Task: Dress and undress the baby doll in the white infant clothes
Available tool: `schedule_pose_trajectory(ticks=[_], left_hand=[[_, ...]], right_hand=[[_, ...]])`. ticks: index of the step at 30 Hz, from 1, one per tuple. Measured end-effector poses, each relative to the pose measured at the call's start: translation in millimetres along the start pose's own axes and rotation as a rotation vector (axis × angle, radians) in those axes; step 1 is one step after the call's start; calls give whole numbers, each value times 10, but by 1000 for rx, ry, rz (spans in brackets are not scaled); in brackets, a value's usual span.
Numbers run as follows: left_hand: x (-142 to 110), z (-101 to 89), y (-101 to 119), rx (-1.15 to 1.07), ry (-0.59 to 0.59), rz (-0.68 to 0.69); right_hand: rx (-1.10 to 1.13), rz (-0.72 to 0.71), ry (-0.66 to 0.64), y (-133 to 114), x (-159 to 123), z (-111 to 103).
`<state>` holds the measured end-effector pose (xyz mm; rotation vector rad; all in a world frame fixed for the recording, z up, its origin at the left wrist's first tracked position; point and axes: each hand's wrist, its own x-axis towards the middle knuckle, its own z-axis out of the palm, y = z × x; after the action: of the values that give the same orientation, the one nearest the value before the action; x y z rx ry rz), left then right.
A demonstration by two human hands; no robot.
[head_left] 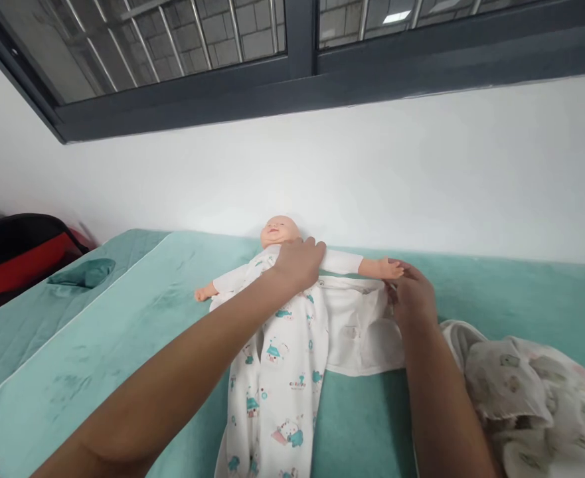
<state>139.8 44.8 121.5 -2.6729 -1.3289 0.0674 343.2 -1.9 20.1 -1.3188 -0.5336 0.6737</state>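
Observation:
A baby doll [278,232] lies on its back on a teal bed [137,312], head toward the wall, arms spread. It wears a white printed sleepsuit [272,385], whose right flap [359,332] lies open to the side. My left hand [299,261] rests palm down on the doll's chest near the neck, fingers together and flat. My right hand [412,292] is closed, pinching the upper edge of the open flap just below the doll's outstretched hand [389,267].
A crumpled heap of white printed cloth [526,392] lies on the bed at the right. A red and black bag [18,255] stands at the far left, a small dark green cloth [83,272] beside it. A white wall and a dark window frame [302,73] run behind the bed.

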Motion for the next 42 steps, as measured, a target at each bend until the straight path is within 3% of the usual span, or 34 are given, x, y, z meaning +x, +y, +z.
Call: schedule_pose_trajectory(ticks=[3, 6, 9, 11, 14, 18, 24, 30, 33, 37, 42], left_hand=[[2, 186, 131, -56, 32, 41], [-140, 321, 115, -215, 127, 67], [-439, 458, -125, -485, 300, -38], [-663, 597, -341, -692, 387, -187], [-898, 835, -596, -1024, 405, -333], [-938, 996, -690, -1208, 379, -357], [-871, 1007, -635, -1184, 475, -373], [-938, 1002, -625, -997, 604, -366], [-971, 978, -618, -1021, 565, -433], [-986, 964, -622, -1112, 499, -479], [-1007, 960, -731, -1169, 337, -450]], right_hand=[[86, -76, 41, -23, 20, 16], [-212, -302, 28, -16, -51, 117], [-552, -619, -173, 29, -267, 332], [-611, -673, -400, 70, -454, 495], [-663, -639, -606, 120, -671, 665], [-658, -525, -629, 138, -723, 701], [-596, -375, -683, 132, -681, 702], [-378, -363, -553, 66, -772, 708], [-280, -274, -579, 24, -810, 673], [-386, -182, -593, -18, -810, 614], [-586, -97, -912, -103, -698, 511]])
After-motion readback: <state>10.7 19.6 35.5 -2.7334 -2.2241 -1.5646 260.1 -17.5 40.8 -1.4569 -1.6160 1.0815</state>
